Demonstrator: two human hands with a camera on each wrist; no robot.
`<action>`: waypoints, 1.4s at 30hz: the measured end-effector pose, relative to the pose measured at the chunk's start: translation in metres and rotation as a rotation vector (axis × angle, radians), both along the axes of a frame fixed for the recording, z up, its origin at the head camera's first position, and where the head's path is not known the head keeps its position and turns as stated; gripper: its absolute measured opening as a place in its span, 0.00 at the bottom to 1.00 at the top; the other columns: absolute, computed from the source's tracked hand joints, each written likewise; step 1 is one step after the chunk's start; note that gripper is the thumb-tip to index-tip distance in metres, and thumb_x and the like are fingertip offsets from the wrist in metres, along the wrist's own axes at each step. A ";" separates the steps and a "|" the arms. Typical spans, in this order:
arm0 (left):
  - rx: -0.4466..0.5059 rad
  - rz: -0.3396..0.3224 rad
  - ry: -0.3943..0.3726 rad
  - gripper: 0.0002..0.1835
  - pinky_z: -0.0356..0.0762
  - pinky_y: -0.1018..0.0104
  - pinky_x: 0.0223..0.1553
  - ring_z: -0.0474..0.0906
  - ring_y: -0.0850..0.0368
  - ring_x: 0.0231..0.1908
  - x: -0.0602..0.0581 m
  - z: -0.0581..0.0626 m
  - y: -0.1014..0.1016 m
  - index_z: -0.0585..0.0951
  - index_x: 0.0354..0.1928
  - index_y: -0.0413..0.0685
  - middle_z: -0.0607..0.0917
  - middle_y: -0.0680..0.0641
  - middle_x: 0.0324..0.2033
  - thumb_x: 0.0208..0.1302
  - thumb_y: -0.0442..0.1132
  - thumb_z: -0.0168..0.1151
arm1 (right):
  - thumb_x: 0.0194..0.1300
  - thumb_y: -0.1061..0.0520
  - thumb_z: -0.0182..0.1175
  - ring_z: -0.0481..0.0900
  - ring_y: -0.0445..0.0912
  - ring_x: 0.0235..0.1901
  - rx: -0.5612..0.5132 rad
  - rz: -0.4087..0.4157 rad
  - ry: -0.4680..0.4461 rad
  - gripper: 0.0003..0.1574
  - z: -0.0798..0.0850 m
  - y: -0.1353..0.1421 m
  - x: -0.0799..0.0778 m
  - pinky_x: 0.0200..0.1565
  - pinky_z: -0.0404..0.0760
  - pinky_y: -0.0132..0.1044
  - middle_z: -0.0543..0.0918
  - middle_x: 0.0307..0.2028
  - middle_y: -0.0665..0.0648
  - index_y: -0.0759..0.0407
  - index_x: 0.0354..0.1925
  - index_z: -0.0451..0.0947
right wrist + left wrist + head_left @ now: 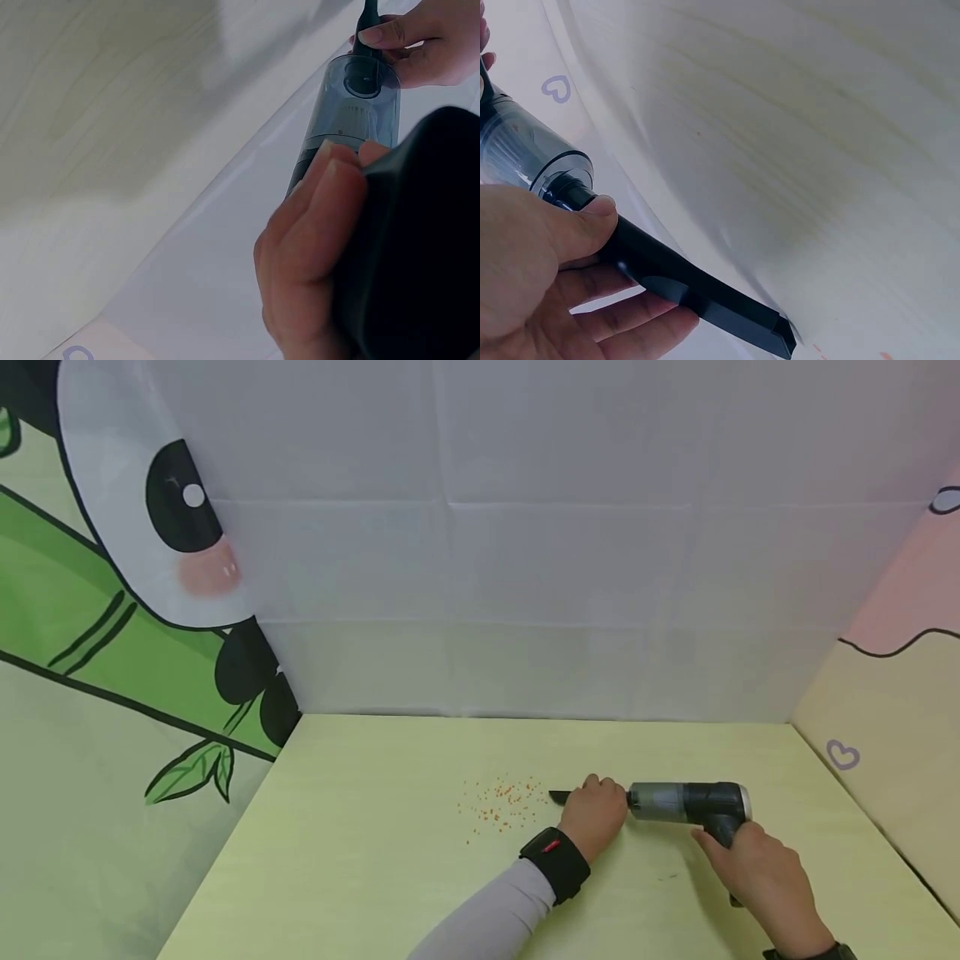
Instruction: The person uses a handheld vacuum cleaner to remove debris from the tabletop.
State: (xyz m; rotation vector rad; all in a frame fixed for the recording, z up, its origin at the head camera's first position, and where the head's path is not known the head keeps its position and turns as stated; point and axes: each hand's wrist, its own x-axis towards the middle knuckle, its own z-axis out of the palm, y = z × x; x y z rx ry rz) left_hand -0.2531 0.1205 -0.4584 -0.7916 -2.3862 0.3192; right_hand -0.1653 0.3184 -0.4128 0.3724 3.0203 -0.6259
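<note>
A handheld vacuum cleaner [667,802] with a clear grey dust cup lies level over the table in the head view. My right hand [772,881] grips its dark handle from the right. On the black crevice nozzle [675,274], my left hand [547,277] pinches with thumb and fingers close to the dust cup [352,101]. The slanted nozzle tip points left, at the edge of scattered orange crumbs [506,802]. In the right wrist view the fingers [315,225] curl round the handle, whose broad black base fills the lower right.
The pale yellow table [337,860] meets a plain whitish back wall [480,568]. Printed panels flank it, with a panda face and bamboo on the left panel [150,652] and a small purple heart [843,755] on the right.
</note>
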 end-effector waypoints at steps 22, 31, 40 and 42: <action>-0.027 0.012 -0.024 0.08 0.71 0.74 0.16 0.69 0.62 0.23 0.007 0.002 -0.005 0.80 0.31 0.55 0.75 0.56 0.22 0.65 0.44 0.54 | 0.55 0.23 0.48 0.69 0.48 0.13 -0.015 -0.012 -0.042 0.45 0.003 -0.005 0.004 0.15 0.68 0.41 0.71 0.15 0.57 0.67 0.26 0.66; -0.038 0.025 -0.048 0.08 0.73 0.73 0.19 0.70 0.62 0.25 0.011 0.002 -0.004 0.81 0.33 0.55 0.76 0.55 0.24 0.66 0.43 0.53 | 0.55 0.22 0.46 0.69 0.49 0.15 -0.011 -0.012 -0.069 0.48 0.004 -0.005 0.006 0.16 0.68 0.42 0.71 0.16 0.57 0.68 0.27 0.66; -0.041 0.046 -0.057 0.08 0.75 0.72 0.20 0.71 0.60 0.26 0.018 0.006 -0.005 0.81 0.34 0.54 0.76 0.54 0.25 0.66 0.43 0.53 | 0.55 0.22 0.45 0.70 0.48 0.15 -0.014 0.000 -0.096 0.45 0.007 -0.006 0.010 0.16 0.69 0.42 0.72 0.15 0.56 0.64 0.23 0.67; -0.049 0.050 -0.064 0.09 0.75 0.72 0.20 0.71 0.60 0.27 0.020 0.007 -0.005 0.81 0.34 0.53 0.77 0.54 0.25 0.67 0.43 0.52 | 0.54 0.21 0.45 0.70 0.48 0.14 -0.014 0.002 -0.103 0.46 0.006 -0.006 0.011 0.16 0.69 0.41 0.71 0.15 0.56 0.63 0.22 0.67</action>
